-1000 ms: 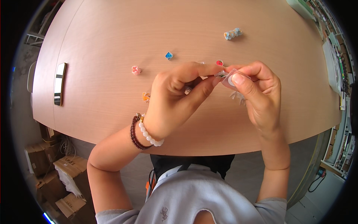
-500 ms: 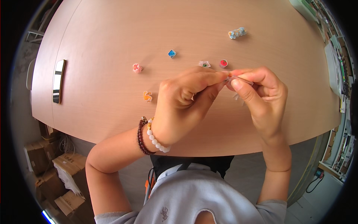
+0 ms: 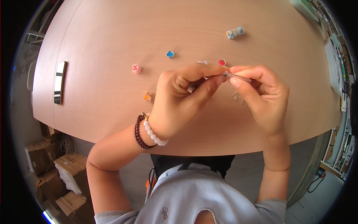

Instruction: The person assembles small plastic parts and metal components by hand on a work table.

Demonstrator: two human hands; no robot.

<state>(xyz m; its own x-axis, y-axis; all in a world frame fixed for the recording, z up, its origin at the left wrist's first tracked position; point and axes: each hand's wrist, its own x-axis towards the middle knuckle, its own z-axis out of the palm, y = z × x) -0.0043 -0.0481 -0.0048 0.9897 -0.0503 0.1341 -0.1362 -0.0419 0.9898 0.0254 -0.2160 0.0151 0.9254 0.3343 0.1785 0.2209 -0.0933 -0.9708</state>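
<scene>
My left hand (image 3: pixel 175 100) and my right hand (image 3: pixel 266 97) meet above the table, fingertips almost touching. Between them is a thin, clear plastic piece (image 3: pixel 241 77), pinched by thumb and forefinger on each side. Its exact kind is too small to make out. Part of something small and pale (image 3: pixel 191 89) shows within the curl of my left hand. Just beyond the fingers stand a small red round piece (image 3: pixel 222 62) and a clear-edged piece (image 3: pixel 202 62), partly hidden by my left hand. Clear scraps (image 3: pixel 238 98) show beside my right palm.
On the wooden table (image 3: pixel 100 48) lie a blue diamond-shaped piece (image 3: pixel 170 54), a pink flower-like piece (image 3: pixel 137 68), an orange piece (image 3: pixel 146 96) and a light-blue cylinder (image 3: pixel 235 33). A phone (image 3: pixel 60 83) rests at the left. Cardboard boxes (image 3: pixel 71 168) stand on the floor at lower left.
Both hands keep their pinch on the clear plastic piece. My left hand has shifted slightly up and left, and its wrist has turned a little. The pieces on the table stay put.
</scene>
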